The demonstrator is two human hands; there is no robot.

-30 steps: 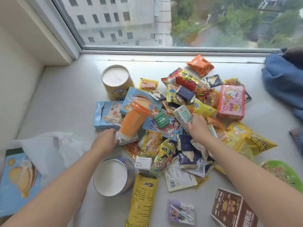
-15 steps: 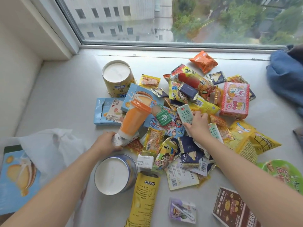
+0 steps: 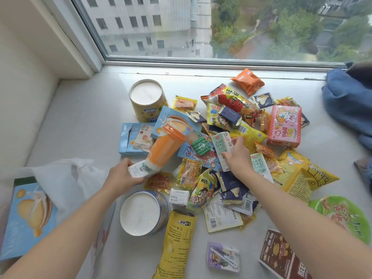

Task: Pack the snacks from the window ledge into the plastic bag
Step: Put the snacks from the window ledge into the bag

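- Left hand (image 3: pixel 122 176) grips the base of the orange cup (image 3: pixel 161 152), fingers curled round its white lower end; the cup tilts away from the hand with its lid end resting on the blue box (image 3: pixel 173 121) beyond it, so it looks half-lifted rather than carried.
- Right hand (image 3: pixel 237 158) pinches a small milk carton (image 3: pixel 221 146) by its near edge, thumb on the printed face, with the carton raised at a slant above the heap; a second matching carton (image 3: pixel 258 164) lies just beside the wrist.
- Taking one item in each hand makes sense as a way to clear the heap two at a time, and both picks are firm-sided things that are easy to grip.
- Plastic bag (image 3: pixel 68 182) lies crumpled on the window ledge (image 3: pixel 86 121) to the left of the left hand, near it; I cannot see whether its mouth is open.
- Snacks (image 3: pixel 237 109) are mostly spread beyond and to the right of both hands, overlapping loosely, so packing seems barely begun.
- Blue-rimmed tin (image 3: pixel 145 214) stands just below the left wrist, a yellow tin (image 3: pixel 148 99) well beyond the cup.
- Blue cloth (image 3: pixel 350 101) sits far to the right.
- Loose packets around the carton may slide as it comes free.
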